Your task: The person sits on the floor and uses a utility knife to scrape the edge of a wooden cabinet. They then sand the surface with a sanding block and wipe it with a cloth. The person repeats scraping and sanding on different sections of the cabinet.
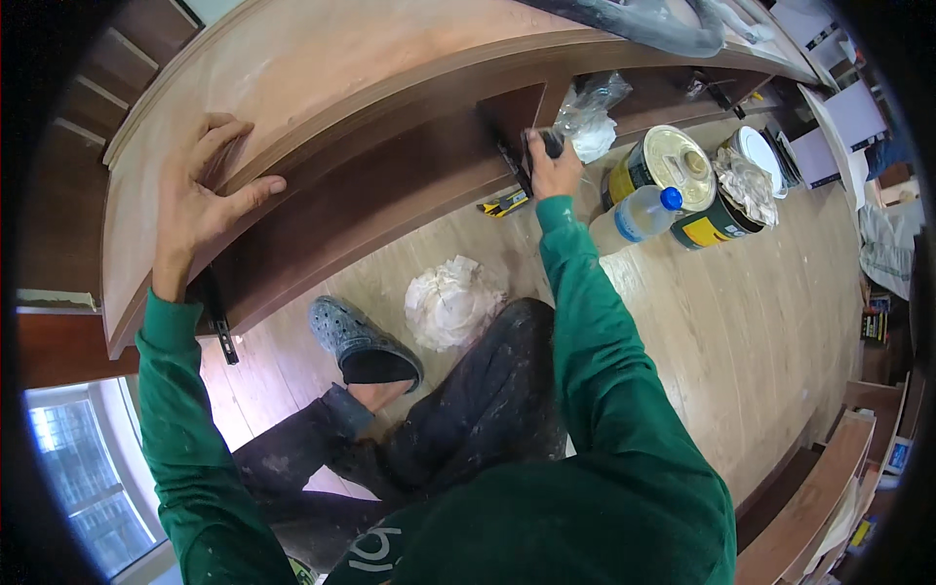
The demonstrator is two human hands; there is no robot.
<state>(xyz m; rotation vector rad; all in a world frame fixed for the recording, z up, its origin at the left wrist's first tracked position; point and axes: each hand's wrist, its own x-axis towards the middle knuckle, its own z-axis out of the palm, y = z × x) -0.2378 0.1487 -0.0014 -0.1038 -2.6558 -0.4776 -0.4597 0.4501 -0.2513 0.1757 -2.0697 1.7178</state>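
Near the left end of a curved wooden desk (331, 58), my left hand (200, 190) rests on the edge. Its fingers are spread and bent over the dusty top, with the thumb across the front edge. Beneath the top, my right hand (554, 171) is closed around a small dark block-like object (550, 143), whose kind I cannot make out. That hand is beside an upright wooden divider (512, 112) and a black drawer slide (509, 156). A yellow and black utility knife (503, 203) lies on the floor just below it.
A crumpled white cloth (453, 302) lies on the floor by my clog (356, 336). At right stand a water bottle (634, 216), a metal can (673, 166) and a dark bucket (717, 224). Another drawer slide (222, 327) juts out below the desk's left end. A hose (673, 34) lies on top.
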